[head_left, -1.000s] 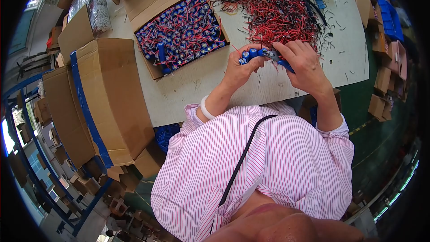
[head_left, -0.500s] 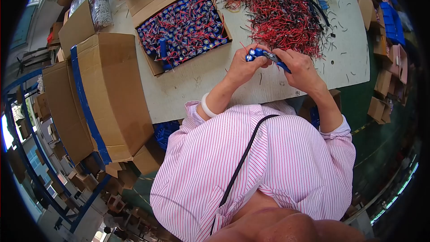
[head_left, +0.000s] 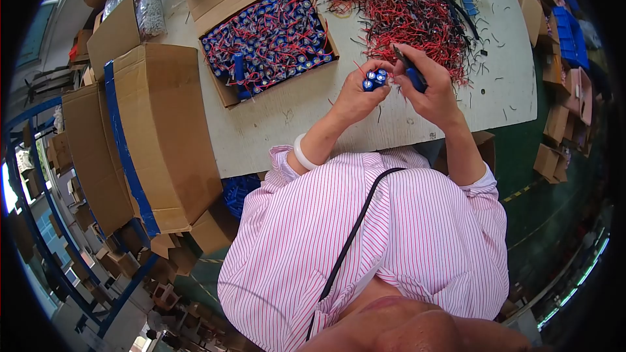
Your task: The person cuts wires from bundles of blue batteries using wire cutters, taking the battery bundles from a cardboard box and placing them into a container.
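Observation:
My left hand (head_left: 354,100) is closed around a blue battery pack (head_left: 374,80), whose round silver cell ends face up toward me. A red wire sticks out above the fingers. Beside it, my right hand (head_left: 435,94) grips a pair of wire cutters (head_left: 416,78) with blue handles, the dark jaws pointing up and to the left, apart from the pack. Both hands are over the front part of the white table (head_left: 306,132). Part of the pack is hidden by my left fingers.
An open cardboard box (head_left: 226,94) full of blue battery packs with red and black wires stands at the back left. Behind my right hand lies a heap of red and black wire pieces (head_left: 417,23). A large cardboard carton (head_left: 169,137) borders the table's left side.
My right hand has drawn the cutters back from the battery pack and tipped their jaws upward. In my left hand the pack has turned, showing more of its cell ends.

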A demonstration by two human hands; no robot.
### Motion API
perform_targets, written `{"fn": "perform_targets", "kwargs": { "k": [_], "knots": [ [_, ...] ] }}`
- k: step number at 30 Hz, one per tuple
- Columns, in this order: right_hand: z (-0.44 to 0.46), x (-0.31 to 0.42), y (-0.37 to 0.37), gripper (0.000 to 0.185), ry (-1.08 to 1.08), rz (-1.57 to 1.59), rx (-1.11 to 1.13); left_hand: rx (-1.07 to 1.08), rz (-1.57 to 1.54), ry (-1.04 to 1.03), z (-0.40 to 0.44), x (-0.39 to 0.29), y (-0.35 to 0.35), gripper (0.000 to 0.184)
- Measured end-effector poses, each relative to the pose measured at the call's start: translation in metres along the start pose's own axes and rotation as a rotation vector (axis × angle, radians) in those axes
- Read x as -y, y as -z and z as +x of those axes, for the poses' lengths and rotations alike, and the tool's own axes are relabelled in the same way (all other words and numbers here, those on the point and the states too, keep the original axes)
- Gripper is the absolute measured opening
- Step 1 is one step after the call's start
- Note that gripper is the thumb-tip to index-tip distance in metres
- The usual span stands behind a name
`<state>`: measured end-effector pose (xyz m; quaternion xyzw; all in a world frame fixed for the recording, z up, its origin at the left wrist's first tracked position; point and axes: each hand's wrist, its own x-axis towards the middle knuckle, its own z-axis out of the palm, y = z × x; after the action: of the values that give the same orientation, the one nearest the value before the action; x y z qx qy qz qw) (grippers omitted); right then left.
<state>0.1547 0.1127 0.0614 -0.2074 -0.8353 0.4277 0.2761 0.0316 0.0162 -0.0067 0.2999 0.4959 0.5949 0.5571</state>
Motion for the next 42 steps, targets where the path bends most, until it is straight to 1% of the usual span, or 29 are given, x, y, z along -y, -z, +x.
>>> {"fn": "perform_targets", "kwargs": {
  "k": [1, 2, 3, 4, 7, 9, 10, 11, 12, 14, 15, 16, 18, 21, 22, 23, 24, 27, 28, 29, 31, 33, 34, 35, 37, 38, 39, 41, 42],
  "knots": [
    [0.005, 0.001, -0.005, 0.046, 0.084, -0.040, -0.006, 0.001, 0.001, -0.001, 0.000, 0.004, -0.001, 0.026],
    [0.009, 0.002, -0.010, 0.047, 0.171, -0.080, -0.012, -0.025, 0.080, -0.067, 0.000, 0.010, -0.001, 0.025],
    [0.010, 0.004, -0.015, 0.048, 0.182, -0.048, 0.000, -0.053, 0.158, -0.133, 0.001, 0.010, -0.001, 0.023],
    [0.011, 0.007, -0.020, 0.048, 0.185, -0.056, 0.011, -0.048, 0.209, -0.128, -0.001, 0.008, 0.000, 0.021],
    [0.012, 0.004, -0.026, 0.049, 0.221, -0.098, 0.010, -0.014, 0.222, -0.169, -0.002, 0.008, 0.000, 0.022],
    [0.012, 0.003, -0.025, 0.048, 0.191, -0.032, -0.069, -0.010, 0.203, -0.153, -0.003, 0.002, -0.003, 0.023],
    [0.011, 0.004, -0.022, 0.043, 0.150, -0.010, -0.127, -0.008, 0.199, -0.137, -0.003, -0.005, -0.005, 0.023],
    [0.011, 0.005, -0.019, 0.041, 0.106, 0.074, -0.191, -0.021, 0.268, -0.142, -0.003, -0.005, -0.005, 0.022],
    [0.011, 0.005, -0.015, 0.039, 0.062, 0.157, -0.254, -0.022, 0.268, -0.145, -0.003, -0.002, -0.003, 0.022],
    [0.010, 0.001, -0.004, 0.040, 0.015, 0.132, -0.269, 0.016, 0.144, -0.031, -0.001, 0.007, 0.002, 0.019],
    [0.008, -0.001, -0.002, 0.041, -0.002, 0.114, -0.282, 0.012, 0.035, -0.012, 0.001, 0.006, 0.001, 0.013],
    [0.008, -0.002, -0.003, 0.041, 0.016, 0.158, -0.318, 0.013, 0.038, -0.018, 0.002, 0.005, 0.000, 0.013],
    [-0.001, -0.003, -0.002, 0.040, -0.061, 0.174, -0.282, -0.065, -0.195, -0.045, -0.001, 0.001, 0.001, 0.012],
    [-0.008, -0.005, -0.012, 0.039, -0.029, 0.164, -0.281, -0.012, -0.178, -0.277, 0.004, 0.005, 0.000, 0.009],
    [-0.011, -0.001, -0.012, 0.039, -0.055, 0.104, -0.233, 0.075, -0.161, -0.306, 0.004, 0.005, 0.002, 0.010],
    [-0.012, 0.002, -0.013, 0.039, -0.066, 0.085, -0.208, 0.079, -0.334, -0.180, 0.001, 0.001, -0.004, 0.012],
    [-0.011, 0.000, -0.019, 0.039, -0.031, 0.097, -0.252, 0.124, -0.402, -0.111, -0.001, 0.000, -0.005, 0.013],
    [-0.013, -0.001, -0.019, 0.039, -0.099, 0.165, -0.183, 0.174, -0.480, -0.035, -0.002, 0.003, -0.004, 0.017],
    [-0.013, -0.010, -0.020, 0.040, -0.077, 0.126, -0.174, 0.161, -0.488, -0.011, -0.004, -0.003, -0.004, 0.017],
    [-0.013, -0.014, -0.021, 0.040, 0.003, 0.113, -0.200, 0.178, -0.447, -0.014, -0.002, -0.001, -0.003, 0.018],
    [-0.013, -0.012, -0.019, 0.040, -0.012, 0.083, -0.147, 0.157, -0.414, -0.021, -0.003, -0.004, -0.001, 0.021],
    [-0.011, -0.014, -0.019, 0.040, 0.043, -0.033, -0.138, 0.185, -0.241, 0.053, -0.001, -0.001, 0.000, 0.023],
    [-0.012, -0.017, -0.018, 0.039, 0.065, -0.077, -0.132, 0.152, -0.165, 0.041, -0.002, -0.002, 0.000, 0.025],
    [-0.011, -0.018, -0.017, 0.039, 0.083, -0.121, -0.127, 0.155, -0.163, 0.038, -0.001, 0.002, -0.003, 0.025],
    [-0.011, -0.018, -0.017, 0.039, 0.092, -0.139, -0.123, 0.011, 0.073, -0.255, 0.000, 0.009, -0.006, 0.028],
    [-0.012, -0.017, -0.017, 0.038, 0.098, -0.157, -0.117, -0.025, 0.147, -0.265, 0.001, 0.012, -0.007, 0.030],
    [-0.013, -0.018, -0.017, 0.038, 0.094, -0.157, -0.119, -0.021, 0.147, -0.262, 0.000, 0.013, -0.008, 0.030],
    [-0.013, -0.020, -0.018, 0.038, 0.081, -0.183, -0.136, -0.068, 0.319, -0.393, 0.002, 0.014, -0.009, 0.030],
    [-0.013, -0.021, -0.018, 0.038, 0.080, -0.184, -0.136, -0.067, 0.318, -0.393, 0.002, 0.012, -0.009, 0.030]
  ]
}}
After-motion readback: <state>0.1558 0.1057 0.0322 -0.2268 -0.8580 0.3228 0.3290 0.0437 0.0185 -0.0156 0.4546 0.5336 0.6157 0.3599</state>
